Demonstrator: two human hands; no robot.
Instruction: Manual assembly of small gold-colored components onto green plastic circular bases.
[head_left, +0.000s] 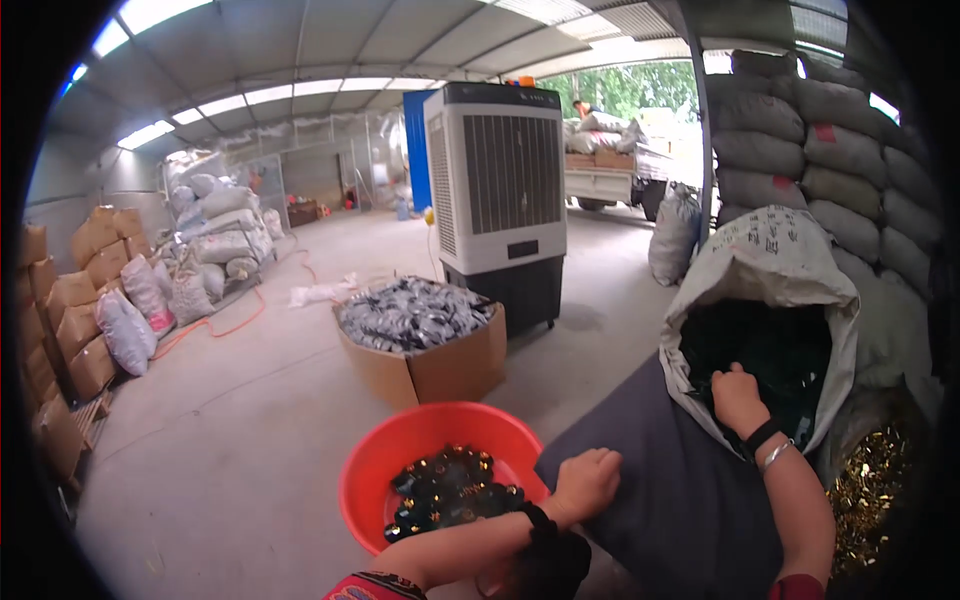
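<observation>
Dark pieces (788, 352) lie just beyond the right hand (740, 398) in the sack (765, 262); whether it grips any, I cannot tell.

Dk. lettering (772, 230), a few rows, on open wht. sack (755, 268), too sm. & blurry to read w/ certainty. Red patches (824, 133) on stacked sacks (760, 150) illegible too.

White-and-black air cooler (510, 190) at upper centre, loaded truck (602, 184) to its right, cardboard boxes (93, 366) stacked at far left, grey sacks (760, 152) piled at upper right.
</observation>
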